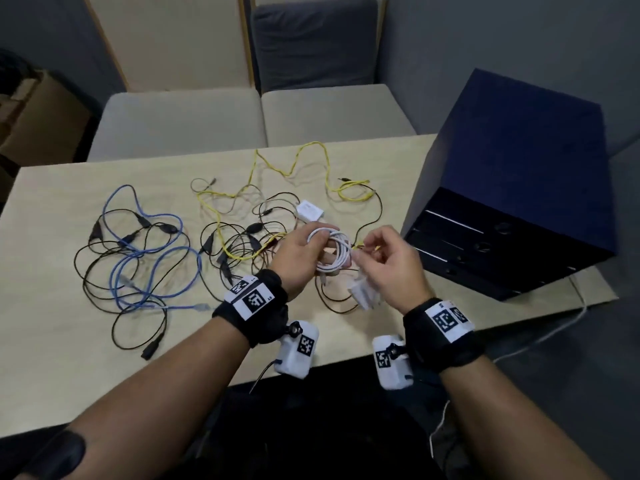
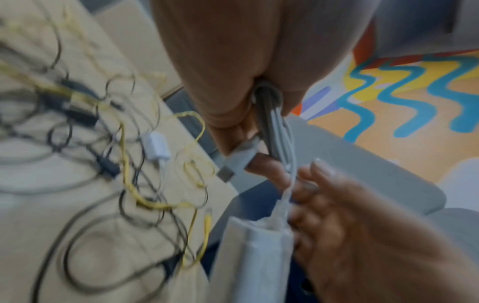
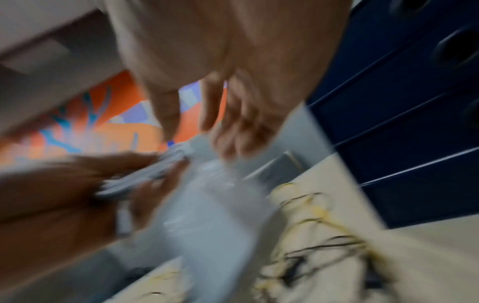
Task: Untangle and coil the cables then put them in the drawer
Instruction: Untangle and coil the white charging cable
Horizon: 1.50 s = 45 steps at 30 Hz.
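Note:
My left hand [image 1: 320, 245] grips a coil of white cable [image 1: 334, 258] just above the table. Its USB plug [image 2: 229, 171] sticks out below the fingers in the left wrist view. My right hand [image 1: 363, 254] pinches the loose end of that cable beside the coil. From that end a white adapter block [image 1: 363, 294] hangs under the hands. On the table lie a blue cable [image 1: 138, 258], a yellow cable [image 1: 287, 171] and several black cables [image 1: 239, 244], all tangled. The dark blue drawer unit [image 1: 512, 188] stands at the right with its drawers closed. The right wrist view is badly blurred.
A second white adapter [image 1: 310, 211] lies among the black and yellow cables behind my hands. The wooden table [image 1: 52, 358] has bare surface at the front left. Two beige seat cushions [image 1: 242, 119] sit beyond the far edge. A white cord [image 1: 554, 330] trails off the table's right side.

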Motion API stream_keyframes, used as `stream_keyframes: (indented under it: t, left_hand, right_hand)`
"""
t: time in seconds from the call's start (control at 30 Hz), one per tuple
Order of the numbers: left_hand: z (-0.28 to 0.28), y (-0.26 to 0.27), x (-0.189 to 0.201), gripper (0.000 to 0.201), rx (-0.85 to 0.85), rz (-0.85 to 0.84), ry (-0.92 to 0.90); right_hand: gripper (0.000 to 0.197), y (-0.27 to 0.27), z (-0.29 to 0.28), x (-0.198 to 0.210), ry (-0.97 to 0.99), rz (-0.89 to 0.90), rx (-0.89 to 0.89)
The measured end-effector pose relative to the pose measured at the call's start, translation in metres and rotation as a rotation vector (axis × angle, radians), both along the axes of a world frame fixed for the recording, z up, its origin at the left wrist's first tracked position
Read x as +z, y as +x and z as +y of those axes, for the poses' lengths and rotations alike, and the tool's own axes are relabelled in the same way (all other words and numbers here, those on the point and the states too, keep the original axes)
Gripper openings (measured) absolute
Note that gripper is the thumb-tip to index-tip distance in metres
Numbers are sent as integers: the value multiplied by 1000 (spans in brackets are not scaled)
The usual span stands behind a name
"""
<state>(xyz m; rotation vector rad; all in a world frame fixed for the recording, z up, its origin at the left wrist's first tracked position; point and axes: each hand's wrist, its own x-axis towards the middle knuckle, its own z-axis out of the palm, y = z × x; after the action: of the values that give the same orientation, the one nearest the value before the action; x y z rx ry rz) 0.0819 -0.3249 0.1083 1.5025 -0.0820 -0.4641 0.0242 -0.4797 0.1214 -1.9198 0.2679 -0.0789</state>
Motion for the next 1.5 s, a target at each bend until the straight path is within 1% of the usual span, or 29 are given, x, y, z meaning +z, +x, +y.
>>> stream_keyframes:
  t: [0.03,0.07,0.1,0.13,0.17,0.23,0.27,0.4,0.5,0.53,0.57,0.6,0.67,0.73,0.8,0.9,1.0,1.07,1.13,1.2,1.33,1.4,1.5]
  left_hand:
    - [-8,-2,-4,22,-23,46,-46]
    - [-17,-4,-9,23,-45,91,-80]
    - [-27,-6,-13,23,-59,137,-120]
    - [-39,-8,-18,23,-66,180,-149]
    - [-51,-10,-23,23,-60,209,-165]
    - [-70,-11,-35,23,-28,239,-162]
    - [-80,-12,-43,22,-10,256,-153]
    - [-118,-14,-76,23,67,330,-130]
    - [-148,-21,-99,26,117,372,-58]
    - [-159,-23,-107,27,136,382,-26]
    - [-169,-25,-116,27,146,380,12]
    - [-178,-27,-122,26,138,365,64]
    - [-192,-31,-133,27,100,325,170]
    - [-202,-33,-141,29,47,223,305]
    - [-207,-35,-147,32,-14,95,493]
    - [-213,-35,-151,35,-79,17,694]
    - [-209,-33,-152,32,-197,-61,815]
    - [-206,-32,-151,31,-222,-87,839]
    - [-203,-34,-151,38,-211,-117,799]
    - [-199,-37,-150,41,-273,-148,800]
    - [-195,-37,-151,47,-296,-130,807]
    - [-194,-36,-147,48,-289,-109,795]
    - [-191,-36,-139,48,-316,-141,808]
  right_hand:
    - [26,-2,-16,-6,-73,61,70]
    - [39,-6,-30,-13,-101,150,180]
    - [48,-10,-40,-22,-87,246,290]
    - [49,-15,-49,-32,-45,324,351]
    - [42,-20,-55,-40,7,371,360]
    - [25,-26,-64,-54,74,385,268]
    - [21,-29,-71,-59,100,379,202]
    - [16,-39,-99,-80,213,405,-41]
    - [14,-45,-112,-94,398,446,-220]
    - [14,-46,-117,-98,380,447,-266]
    - [14,-48,-123,-103,318,443,-298]
    - [15,-49,-130,-107,250,440,-317]
    - [19,-51,-142,-117,177,455,-332]
    - [21,-52,-153,-128,127,496,-325]
    - [23,-53,-160,-137,46,543,-305]
    - [23,-53,-169,-146,-57,571,-265]
    - [28,-53,-171,-152,-137,578,-247]
    - [29,-52,-170,-157,-141,569,-261]
    - [28,-52,-168,-160,-124,556,-310]
    - [26,-52,-168,-161,-144,525,-338]
    - [28,-52,-168,-163,-216,513,-307]
    - [30,-54,-170,-163,-215,524,-287]
    - [34,-56,-174,-161,-171,538,-300]
